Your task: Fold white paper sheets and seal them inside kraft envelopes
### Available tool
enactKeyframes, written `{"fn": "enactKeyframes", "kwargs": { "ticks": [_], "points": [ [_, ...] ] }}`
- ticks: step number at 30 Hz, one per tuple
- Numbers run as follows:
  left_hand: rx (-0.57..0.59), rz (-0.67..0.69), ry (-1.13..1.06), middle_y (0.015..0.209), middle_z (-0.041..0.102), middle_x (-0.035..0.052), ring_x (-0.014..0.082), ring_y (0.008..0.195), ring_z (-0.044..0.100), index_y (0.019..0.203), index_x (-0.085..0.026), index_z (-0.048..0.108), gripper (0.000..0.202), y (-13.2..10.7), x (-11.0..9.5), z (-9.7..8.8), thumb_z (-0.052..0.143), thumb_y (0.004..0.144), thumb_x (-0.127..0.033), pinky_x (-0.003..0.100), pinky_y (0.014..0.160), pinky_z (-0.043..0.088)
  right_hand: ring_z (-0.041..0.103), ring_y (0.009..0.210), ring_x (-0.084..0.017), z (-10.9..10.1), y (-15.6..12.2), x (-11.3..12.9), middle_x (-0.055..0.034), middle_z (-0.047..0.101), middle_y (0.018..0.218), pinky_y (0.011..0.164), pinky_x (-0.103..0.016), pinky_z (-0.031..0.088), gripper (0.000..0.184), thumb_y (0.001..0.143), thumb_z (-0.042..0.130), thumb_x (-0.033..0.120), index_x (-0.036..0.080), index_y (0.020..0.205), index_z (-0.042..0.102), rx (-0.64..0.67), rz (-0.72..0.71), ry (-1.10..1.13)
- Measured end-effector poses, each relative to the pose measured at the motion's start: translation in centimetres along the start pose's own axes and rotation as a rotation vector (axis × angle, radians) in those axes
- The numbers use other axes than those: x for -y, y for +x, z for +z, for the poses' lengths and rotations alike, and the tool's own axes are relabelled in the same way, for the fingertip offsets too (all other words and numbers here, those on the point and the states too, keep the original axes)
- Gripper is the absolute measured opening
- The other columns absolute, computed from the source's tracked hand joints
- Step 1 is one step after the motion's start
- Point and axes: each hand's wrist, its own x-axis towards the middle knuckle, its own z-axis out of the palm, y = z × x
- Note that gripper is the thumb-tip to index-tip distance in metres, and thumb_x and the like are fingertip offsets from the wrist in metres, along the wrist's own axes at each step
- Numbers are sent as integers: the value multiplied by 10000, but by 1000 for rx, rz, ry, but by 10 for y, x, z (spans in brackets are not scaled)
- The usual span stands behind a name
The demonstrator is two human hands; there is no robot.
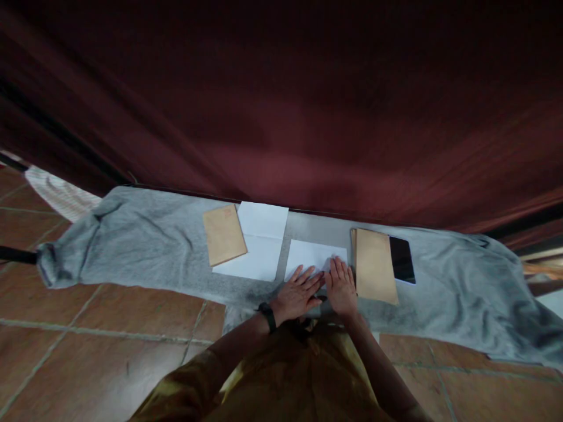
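Observation:
A white sheet of paper (308,252) lies on the grey cloth in front of me, its near part covered by my hands. My left hand (295,298), with a dark band at the wrist, rests on its near left side, fingers spread. Flat on the right side of the same sheet is my right hand (341,286), fingers stretched out. Close to the right hand is a stack of brown envelopes (375,266). Left of my hands, another white sheet with a crease (264,237) lies unfolded, partly under a brown envelope (224,234) with a small reddish mark.
A dark-screened phone (402,259) lies partly beside and behind the right envelope stack. The grey cloth (145,240) is wrinkled at both ends. A dark red curtain-like surface (281,117) rises behind it. Terracotta tiles (141,310) cover the floor.

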Motion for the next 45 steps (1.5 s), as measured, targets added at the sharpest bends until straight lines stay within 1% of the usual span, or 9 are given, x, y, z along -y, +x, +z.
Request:
{"fn": "enactKeyframes", "kwargs": {
  "ticks": [3, 6, 13, 18, 23, 28, 34, 39, 45],
  "points": [
    [23, 20, -16, 1499, 529, 55, 239, 1501, 290, 1436, -241, 524, 565, 0, 1, -2, 433, 997, -585, 489, 1261, 99, 316, 1492, -222, 1, 14, 6, -116, 400, 1588, 1205, -485, 298, 529, 1063, 234, 293, 161, 1567, 327, 108, -197, 116],
    [25, 35, -35, 1387, 618, 58, 254, 1465, 348, 1345, -262, 610, 521, -1, 1, -2, 494, 968, -601, 502, 1263, 90, 316, 1491, -221, 5, 28, 8, -96, 394, 1595, 1207, -484, 293, 522, 1054, 245, 286, 179, 1550, 368, 171, -284, 127],
    [-2, 70, -45, 1557, 458, 54, 282, 1529, 210, 1473, -281, 483, 617, -4, 0, 0, 497, 956, -620, 532, 1250, 75, 264, 1509, -262, 13, 46, -11, -123, 318, 1629, 1194, -512, 276, 515, 1050, 281, 243, 158, 1552, 360, 148, -234, -7],
    [-6, 64, -48, 1571, 439, 53, 292, 1523, 227, 1470, -290, 487, 608, -4, -1, 2, 513, 952, -608, 545, 1243, 83, 260, 1509, -267, 14, 48, -14, -145, 301, 1632, 1186, -513, 284, 518, 1054, 306, 255, 143, 1558, 338, 96, -209, -33],
    [17, 61, -36, 1566, 440, 77, 310, 1521, 228, 1474, -260, 482, 625, -4, 0, 3, 515, 951, -601, 557, 1242, 79, 260, 1514, -246, 10, 24, -1, -154, 332, 1617, 1185, -514, 300, 556, 1051, 216, 219, 133, 1601, 198, 79, -212, 63],
    [28, 87, -11, 1504, 508, 117, 304, 1536, 187, 1449, -180, 498, 643, -5, 0, 3, 529, 949, -582, 556, 1253, 60, 291, 1501, -279, 2, -15, 19, -161, 308, 1626, 1181, -507, 298, 588, 1067, 248, 343, 146, 1612, 148, 55, -110, 21],
    [-1, 93, 5, 1645, 288, 108, 237, 1539, 204, 1506, -199, 414, 654, -9, 4, 2, 439, 986, -595, 483, 1261, 124, 337, 1480, -279, -6, -38, 25, -177, 369, 1594, 1180, -479, 323, 613, 1061, 320, 374, 111, 1601, 194, 7, -63, -72],
    [-35, -46, 59, 1644, 278, 136, 243, 1533, 224, 1562, -139, 301, 744, -22, 17, 4, 394, 995, -612, 438, 1249, 217, 362, 1466, -304, -16, -49, 21, -180, 317, 1616, 1180, -472, 337, 697, 1042, 376, 445, 105, 1608, 153, 23, -37, -105],
    [-121, -240, 144, 1615, 311, 205, 286, 1524, 244, 1573, -56, 226, 769, -39, 23, 6, 392, 1010, -553, 473, 1222, 299, 343, 1478, -298, -24, -56, 19, -171, 293, 1627, 1203, -455, 311, 699, 1040, 403, 430, 100, 1607, 160, 39, -35, -84]
  ]
}}
